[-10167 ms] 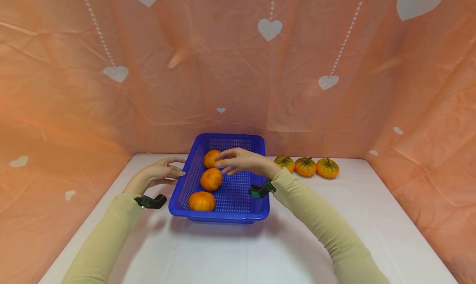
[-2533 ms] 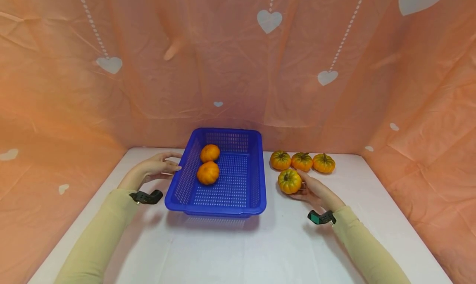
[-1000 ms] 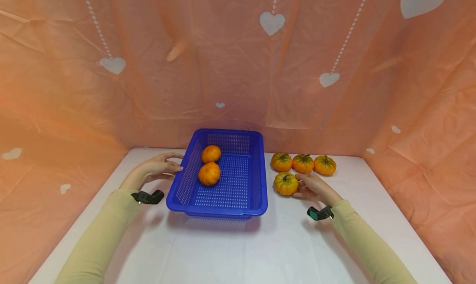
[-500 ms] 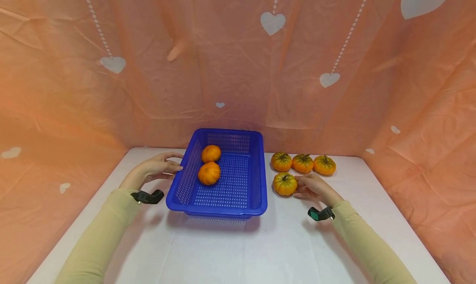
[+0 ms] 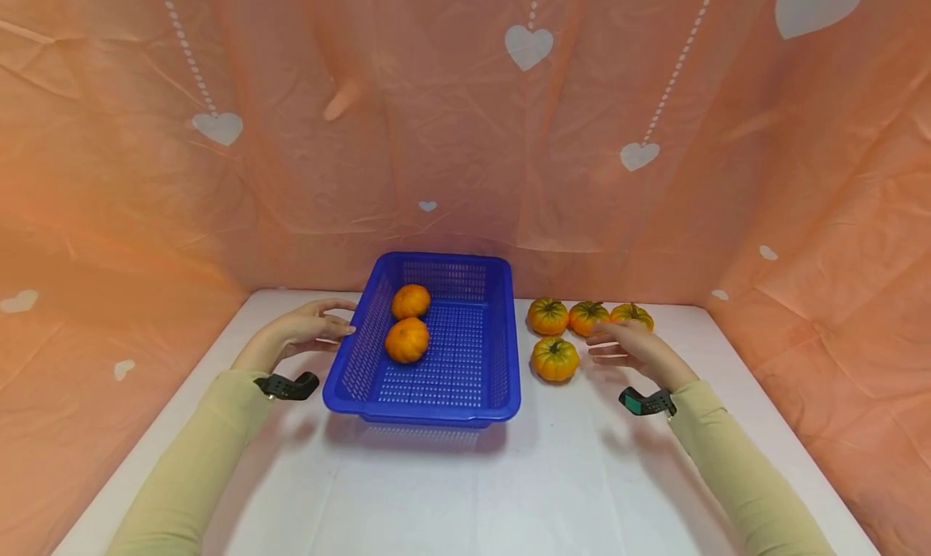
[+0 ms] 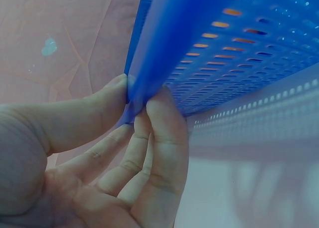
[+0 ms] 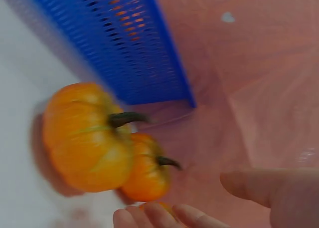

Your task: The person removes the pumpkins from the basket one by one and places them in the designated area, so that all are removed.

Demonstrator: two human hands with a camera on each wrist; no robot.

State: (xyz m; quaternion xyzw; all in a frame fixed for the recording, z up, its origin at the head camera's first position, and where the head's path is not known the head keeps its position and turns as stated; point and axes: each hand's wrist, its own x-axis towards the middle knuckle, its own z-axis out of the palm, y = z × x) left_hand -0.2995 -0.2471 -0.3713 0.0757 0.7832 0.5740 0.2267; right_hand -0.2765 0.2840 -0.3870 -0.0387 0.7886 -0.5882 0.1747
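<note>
My left hand (image 5: 309, 327) pinches the left rim of a blue plastic basket (image 5: 440, 413); in the left wrist view the thumb and fingertips meet on that rim (image 6: 149, 63). Two small orange pumpkins, one nearer (image 5: 407, 340) and one farther (image 5: 410, 301), lie along the basket's left side. To the right of the basket a pumpkin (image 5: 555, 359) with a dark stem rests on the table, in front of a row of three others. My right hand (image 5: 640, 352) is off to its right, fingers apart from it and holding nothing. It partly covers the row's rightmost pumpkin (image 5: 633, 313).
The row's left pumpkin (image 5: 548, 316) and middle pumpkin (image 5: 587, 318) stand near the table's back edge. An orange curtain (image 5: 465, 152) with white hearts encloses the back and sides. White cloth (image 5: 538, 483) covers the table.
Over ten seconds, a pumpkin left the basket and one now stands before the row. My right hand has just let go of it and moved right. The left hand keeps its place.
</note>
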